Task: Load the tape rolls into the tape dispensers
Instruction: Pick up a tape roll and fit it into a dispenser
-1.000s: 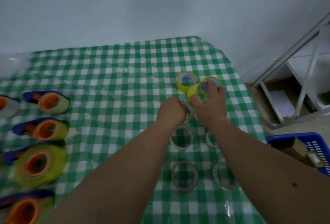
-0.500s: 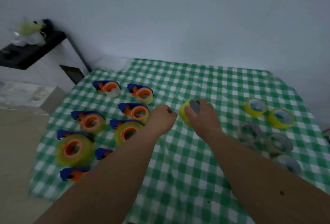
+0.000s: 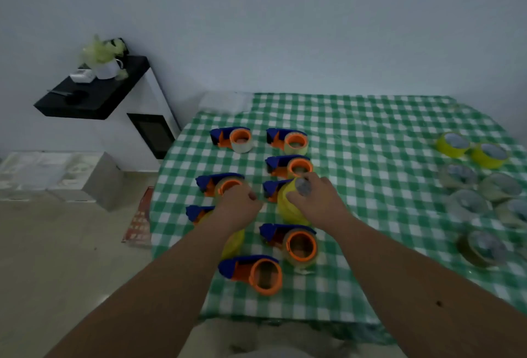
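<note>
1. The right hand (image 3: pixel 315 201) grips a yellow tape roll (image 3: pixel 288 205), with the fingers curled over its top and one fingertip at the grey core. Half a second ago this roll was in the air above the middle of the table; now it is low, over a blue dispenser (image 3: pixel 272 188) in the left half of the table (image 3: pixel 370 135).
2. The left hand (image 3: pixel 238 203) is closed into a loose fist. It is near the dispenser with clear tape (image 3: pixel 221 185), but the picture does not show if it holds something. Earlier it was floating just beside the right hand; now it is more to the left and lower.
3. The view came closer to the dispensers. They lie in two rows from the far edge to the near edge, and each one has an orange hub.
4. The dispenser at the near edge (image 3: pixel 253 272) has an orange ring with no tape around it. The one behind it (image 3: pixel 296 243) carries clear tape.
5. The spare rolls lie by the right edge as before: two yellow rolls (image 3: pixel 470 151) far, and clear rolls (image 3: pixel 482 195) nearer.
6. A black shelf (image 3: pixel 94 95) with a white pot (image 3: pixel 107 68) is now visible on the wall at left.
</note>
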